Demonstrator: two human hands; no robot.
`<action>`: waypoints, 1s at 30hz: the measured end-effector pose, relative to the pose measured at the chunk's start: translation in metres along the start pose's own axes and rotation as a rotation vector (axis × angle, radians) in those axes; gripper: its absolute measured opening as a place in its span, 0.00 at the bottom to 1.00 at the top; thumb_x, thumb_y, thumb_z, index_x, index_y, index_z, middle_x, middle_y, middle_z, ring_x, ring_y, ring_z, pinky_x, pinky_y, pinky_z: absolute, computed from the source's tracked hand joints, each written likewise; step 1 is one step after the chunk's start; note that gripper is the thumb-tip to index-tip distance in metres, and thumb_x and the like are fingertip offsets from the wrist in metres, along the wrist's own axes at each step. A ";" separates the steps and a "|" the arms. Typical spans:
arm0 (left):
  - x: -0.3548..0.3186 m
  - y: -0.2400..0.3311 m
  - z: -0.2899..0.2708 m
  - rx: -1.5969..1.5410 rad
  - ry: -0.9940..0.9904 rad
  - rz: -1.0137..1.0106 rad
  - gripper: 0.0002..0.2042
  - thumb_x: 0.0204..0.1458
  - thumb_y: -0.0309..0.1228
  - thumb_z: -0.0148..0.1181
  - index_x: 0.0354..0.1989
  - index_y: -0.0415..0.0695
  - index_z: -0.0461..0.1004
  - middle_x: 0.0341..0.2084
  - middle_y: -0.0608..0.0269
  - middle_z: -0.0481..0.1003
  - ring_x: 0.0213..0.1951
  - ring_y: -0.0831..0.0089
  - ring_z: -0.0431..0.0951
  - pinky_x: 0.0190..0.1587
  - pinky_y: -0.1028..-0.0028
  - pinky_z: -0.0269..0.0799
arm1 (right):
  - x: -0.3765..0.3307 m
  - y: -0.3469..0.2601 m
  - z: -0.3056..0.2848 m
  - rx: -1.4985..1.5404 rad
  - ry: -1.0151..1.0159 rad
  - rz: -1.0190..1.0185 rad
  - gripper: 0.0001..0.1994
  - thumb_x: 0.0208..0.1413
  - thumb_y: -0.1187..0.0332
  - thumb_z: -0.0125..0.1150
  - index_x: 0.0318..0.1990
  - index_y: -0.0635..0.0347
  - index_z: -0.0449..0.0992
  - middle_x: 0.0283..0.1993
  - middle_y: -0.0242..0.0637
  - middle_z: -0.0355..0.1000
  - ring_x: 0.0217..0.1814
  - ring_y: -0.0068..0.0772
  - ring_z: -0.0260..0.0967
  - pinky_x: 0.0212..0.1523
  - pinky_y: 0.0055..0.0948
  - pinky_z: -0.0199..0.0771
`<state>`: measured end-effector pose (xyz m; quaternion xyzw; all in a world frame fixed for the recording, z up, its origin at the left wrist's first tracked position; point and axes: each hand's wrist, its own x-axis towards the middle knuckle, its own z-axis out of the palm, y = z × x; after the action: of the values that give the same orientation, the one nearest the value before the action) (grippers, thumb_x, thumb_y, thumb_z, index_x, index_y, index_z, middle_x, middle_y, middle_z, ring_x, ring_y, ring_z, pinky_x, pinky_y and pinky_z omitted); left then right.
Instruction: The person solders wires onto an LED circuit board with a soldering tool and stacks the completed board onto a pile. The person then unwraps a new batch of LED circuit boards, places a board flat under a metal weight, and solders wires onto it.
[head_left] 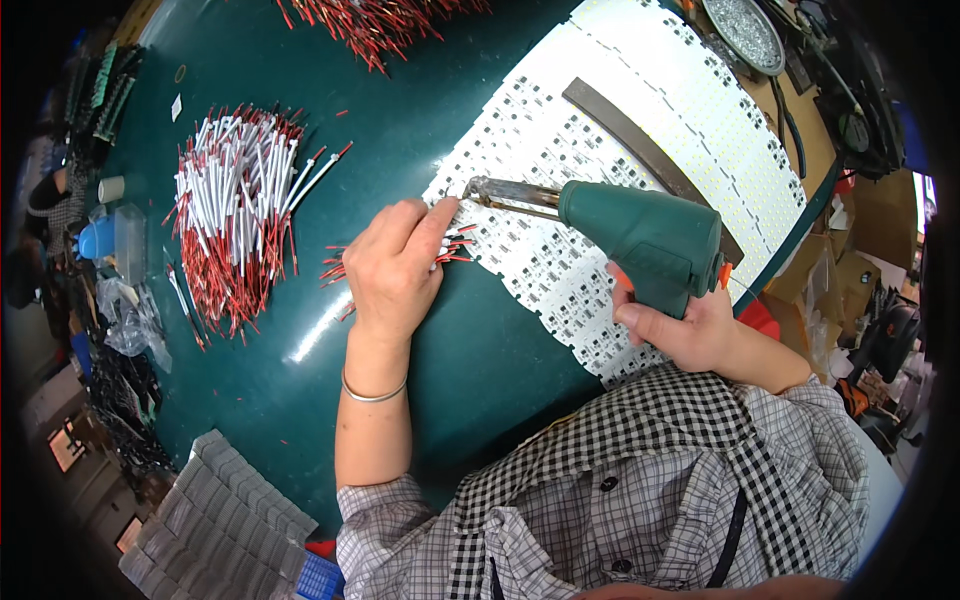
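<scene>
My right hand (pixel 690 335) grips the handle of a green soldering gun (pixel 640 235) with an orange trigger. Its metal tip points left and reaches my left fingertips, at the edge of a sheet of white circuit boards (pixel 535 130) dotted with small black parts. My left hand (pixel 390 270) is closed, thumb and forefinger pinched at that tip. Short red-and-white wires (pixel 455 248) stick out from under and beside its fingers; whether a single wire sits in the pinch is hidden.
A large heap of white-sleeved red wires (pixel 235 200) lies on the green table (pixel 480 345) to the left, more red wires (pixel 385 25) at the far edge. A dark curved bar (pixel 640 145) rests across the boards. A metal dish (pixel 745 35) stands far right; grey stacked blocks (pixel 215 510) lie near left.
</scene>
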<state>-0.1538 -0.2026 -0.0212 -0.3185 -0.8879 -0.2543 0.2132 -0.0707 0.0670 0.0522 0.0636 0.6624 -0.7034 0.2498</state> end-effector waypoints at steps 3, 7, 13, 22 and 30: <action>-0.002 0.001 0.001 0.044 0.002 0.013 0.19 0.29 0.17 0.59 0.35 0.44 0.78 0.24 0.65 0.70 0.23 0.70 0.72 0.23 0.71 0.68 | -0.002 0.002 0.003 -0.040 0.044 -0.025 0.09 0.50 0.78 0.63 0.39 0.64 0.72 0.28 0.30 0.72 0.28 0.20 0.69 0.31 0.22 0.71; -0.002 0.002 0.001 0.080 0.013 0.039 0.18 0.30 0.18 0.59 0.35 0.44 0.78 0.24 0.66 0.70 0.23 0.71 0.72 0.22 0.72 0.68 | -0.004 0.008 0.001 -0.162 0.016 -0.082 0.11 0.49 0.78 0.64 0.40 0.63 0.72 0.31 0.31 0.73 0.29 0.20 0.69 0.31 0.23 0.71; -0.002 0.005 0.000 0.117 -0.010 0.023 0.17 0.31 0.19 0.58 0.35 0.44 0.78 0.23 0.67 0.69 0.22 0.72 0.71 0.22 0.73 0.67 | -0.010 -0.006 -0.006 0.077 0.057 0.006 0.18 0.50 0.78 0.63 0.49 0.66 0.69 0.34 0.33 0.72 0.31 0.20 0.69 0.29 0.21 0.71; 0.004 0.013 -0.013 0.033 -0.129 -0.083 0.21 0.30 0.13 0.57 0.38 0.41 0.78 0.25 0.60 0.72 0.25 0.64 0.74 0.27 0.71 0.70 | -0.013 -0.040 -0.032 0.144 0.158 -0.271 0.27 0.48 0.77 0.62 0.57 0.73 0.63 0.53 0.52 0.67 0.32 0.28 0.71 0.24 0.21 0.75; 0.014 0.008 -0.021 -0.469 0.336 -0.474 0.03 0.56 0.20 0.55 0.37 0.37 0.71 0.30 0.62 0.71 0.31 0.76 0.70 0.35 0.77 0.68 | -0.007 -0.047 -0.045 0.197 0.155 -0.281 0.28 0.45 0.70 0.65 0.52 0.79 0.65 0.39 0.52 0.72 0.21 0.26 0.69 0.18 0.19 0.72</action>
<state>-0.1537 -0.2035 0.0051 -0.0980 -0.8074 -0.5418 0.2123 -0.0961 0.1120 0.0927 0.0487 0.6099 -0.7859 0.0897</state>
